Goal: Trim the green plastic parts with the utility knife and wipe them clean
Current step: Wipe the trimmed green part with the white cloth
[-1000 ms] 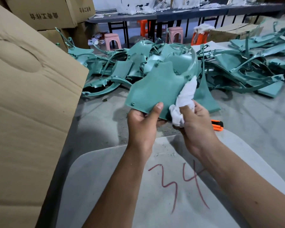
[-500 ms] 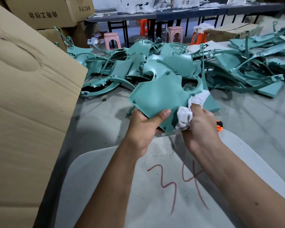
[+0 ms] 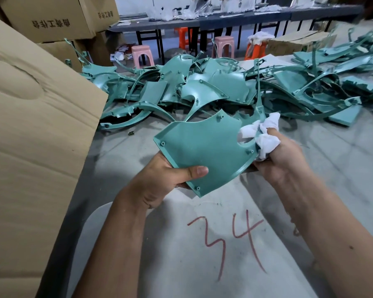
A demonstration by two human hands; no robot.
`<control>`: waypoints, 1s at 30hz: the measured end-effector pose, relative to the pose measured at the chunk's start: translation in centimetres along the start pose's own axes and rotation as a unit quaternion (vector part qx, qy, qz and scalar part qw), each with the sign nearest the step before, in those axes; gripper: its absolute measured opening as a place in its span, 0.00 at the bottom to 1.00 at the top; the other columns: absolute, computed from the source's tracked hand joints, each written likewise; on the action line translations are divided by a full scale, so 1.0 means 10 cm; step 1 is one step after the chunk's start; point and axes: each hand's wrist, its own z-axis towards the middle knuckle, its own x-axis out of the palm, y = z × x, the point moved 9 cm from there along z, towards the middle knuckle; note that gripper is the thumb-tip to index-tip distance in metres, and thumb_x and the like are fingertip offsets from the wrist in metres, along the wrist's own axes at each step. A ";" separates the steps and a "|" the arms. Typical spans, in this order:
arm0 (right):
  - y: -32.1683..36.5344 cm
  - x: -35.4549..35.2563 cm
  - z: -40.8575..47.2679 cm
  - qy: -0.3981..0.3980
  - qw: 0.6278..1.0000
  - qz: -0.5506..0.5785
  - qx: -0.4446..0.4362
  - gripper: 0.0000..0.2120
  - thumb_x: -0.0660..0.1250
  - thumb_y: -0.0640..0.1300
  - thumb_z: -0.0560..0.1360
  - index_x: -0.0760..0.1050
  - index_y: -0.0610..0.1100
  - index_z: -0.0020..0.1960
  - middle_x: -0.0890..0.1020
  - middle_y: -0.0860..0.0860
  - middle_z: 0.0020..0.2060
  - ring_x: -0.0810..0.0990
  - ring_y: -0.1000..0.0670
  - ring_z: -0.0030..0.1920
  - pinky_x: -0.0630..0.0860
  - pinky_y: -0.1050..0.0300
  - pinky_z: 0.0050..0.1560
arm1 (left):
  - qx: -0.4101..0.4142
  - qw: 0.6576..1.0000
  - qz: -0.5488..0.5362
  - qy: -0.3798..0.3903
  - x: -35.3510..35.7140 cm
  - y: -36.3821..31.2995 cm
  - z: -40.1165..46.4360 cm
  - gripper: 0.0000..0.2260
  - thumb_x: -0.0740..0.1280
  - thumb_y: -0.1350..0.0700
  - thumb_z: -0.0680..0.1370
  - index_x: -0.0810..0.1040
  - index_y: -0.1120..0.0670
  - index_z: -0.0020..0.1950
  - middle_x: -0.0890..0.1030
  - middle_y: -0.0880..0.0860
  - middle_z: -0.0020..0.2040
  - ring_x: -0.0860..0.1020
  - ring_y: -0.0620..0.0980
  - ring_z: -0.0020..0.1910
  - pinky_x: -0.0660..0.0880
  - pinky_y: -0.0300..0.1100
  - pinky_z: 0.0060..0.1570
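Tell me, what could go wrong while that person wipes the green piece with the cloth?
1. The left hand grips the green plastic part only at its lower corner, so a firm wipe might twist it loose.
2. The white cloth in the right hand bunches at the part's cutout and could snag on the edge.
3. The part's thin edges may scrape bare fingers.

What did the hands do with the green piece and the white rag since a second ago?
The right hand slid the white rag from the middle of the green part out to its right edge, by the round cutout. The part was tipped flatter and lower. The orange knife, seen earlier beside the right hand, is hidden now. Same as before: the left hand grips the part's lower left edge, and the pile of green parts lies behind.
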 end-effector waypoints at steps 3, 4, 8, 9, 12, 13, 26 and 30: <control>0.12 -0.05 0.04 0.017 0.998 0.053 -0.004 0.16 0.62 0.54 0.84 0.74 0.45 0.44 0.80 0.47 0.44 0.75 0.45 0.44 0.71 0.47 0.48 | -0.016 1.000 0.013 0.017 -0.04 0.02 -0.04 0.20 0.77 0.61 0.70 0.84 0.45 0.59 0.84 0.54 0.61 0.82 0.55 0.62 0.81 0.51 0.55; 0.15 -0.06 0.07 0.033 0.997 0.069 -0.008 0.16 0.61 0.50 0.85 0.73 0.45 0.41 0.77 0.47 0.43 0.71 0.46 0.44 0.61 0.50 0.45 | -0.021 0.999 0.008 0.026 -0.05 0.03 -0.06 0.21 0.78 0.60 0.68 0.84 0.45 0.59 0.84 0.54 0.61 0.82 0.55 0.62 0.81 0.51 0.55; 0.10 -0.13 0.18 0.037 0.995 0.096 0.015 0.19 0.60 0.44 0.84 0.58 0.48 0.37 0.58 0.52 0.34 0.56 0.52 0.38 0.49 0.55 0.44 | -0.043 0.999 0.018 0.026 -0.13 0.06 -0.11 0.22 0.78 0.61 0.65 0.86 0.45 0.57 0.85 0.55 0.59 0.83 0.56 0.60 0.82 0.50 0.54; 0.11 -0.13 0.18 0.038 0.995 0.088 0.013 0.18 0.60 0.44 0.84 0.54 0.49 0.39 0.55 0.51 0.35 0.55 0.51 0.39 0.49 0.56 0.41 | -0.048 0.998 0.019 0.023 -0.16 0.07 -0.13 0.22 0.77 0.63 0.66 0.86 0.45 0.56 0.85 0.55 0.59 0.83 0.55 0.59 0.82 0.50 0.52; 0.17 -0.09 0.18 0.056 0.997 0.051 -0.016 0.20 0.56 0.44 0.85 0.63 0.48 0.34 0.65 0.46 0.32 0.75 0.48 0.32 0.56 0.61 0.32 | -0.056 0.998 0.002 0.015 -0.25 0.05 -0.16 0.21 0.73 0.66 0.68 0.86 0.46 0.55 0.85 0.54 0.58 0.84 0.55 0.57 0.82 0.47 0.48; 0.18 -0.08 0.15 0.053 0.996 0.061 -0.025 0.21 0.55 0.44 0.86 0.65 0.48 0.34 0.68 0.49 0.28 0.76 0.51 0.27 0.57 0.64 0.29 | -0.053 0.999 -0.001 0.009 -0.27 0.04 -0.17 0.20 0.73 0.65 0.68 0.86 0.45 0.55 0.86 0.54 0.57 0.84 0.54 0.57 0.82 0.47 0.47; 0.20 0.26 -0.12 0.152 0.970 0.178 -0.066 0.09 0.64 0.38 0.82 0.75 0.45 0.43 0.78 0.50 0.36 0.80 0.53 0.38 0.78 0.59 0.52 | -0.043 0.972 -0.130 -0.190 -0.61 0.08 -0.04 0.19 0.73 0.60 0.67 0.78 0.63 0.57 0.86 0.58 0.45 0.85 0.52 0.37 0.81 0.41 0.33; 0.26 0.23 -0.15 0.135 0.976 0.141 -0.094 0.16 0.54 0.40 0.87 0.74 0.43 0.44 0.80 0.53 0.30 0.81 0.56 0.31 0.79 0.63 0.39 | -0.039 0.969 -0.130 -0.208 -0.60 0.12 0.01 0.22 0.74 0.59 0.66 0.78 0.64 0.58 0.87 0.57 0.45 0.85 0.52 0.37 0.81 0.43 0.35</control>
